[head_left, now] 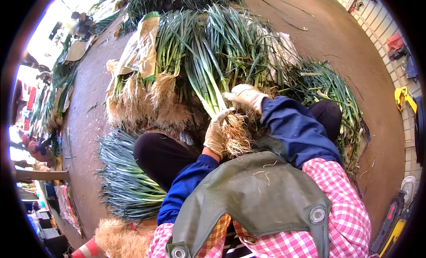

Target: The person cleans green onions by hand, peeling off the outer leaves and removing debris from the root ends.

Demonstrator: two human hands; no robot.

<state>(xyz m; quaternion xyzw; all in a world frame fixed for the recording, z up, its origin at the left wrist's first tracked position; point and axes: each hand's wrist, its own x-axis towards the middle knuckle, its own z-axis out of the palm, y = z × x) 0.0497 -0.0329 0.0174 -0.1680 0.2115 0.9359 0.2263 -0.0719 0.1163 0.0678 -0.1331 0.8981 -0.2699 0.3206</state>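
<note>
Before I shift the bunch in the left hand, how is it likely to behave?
The bunch should flex toward its leaf tips, which look long and thin. Its pale stalks, straight beside the left hand, are probably stiffer. The tangled roots may snag or shed; loose strands lie on the apron.

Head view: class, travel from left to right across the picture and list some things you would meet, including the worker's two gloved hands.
Red-and-white striped object → brown paper wrapping → left gloved hand → right gloved hand → leafy green heap → upper yellow object
</note>
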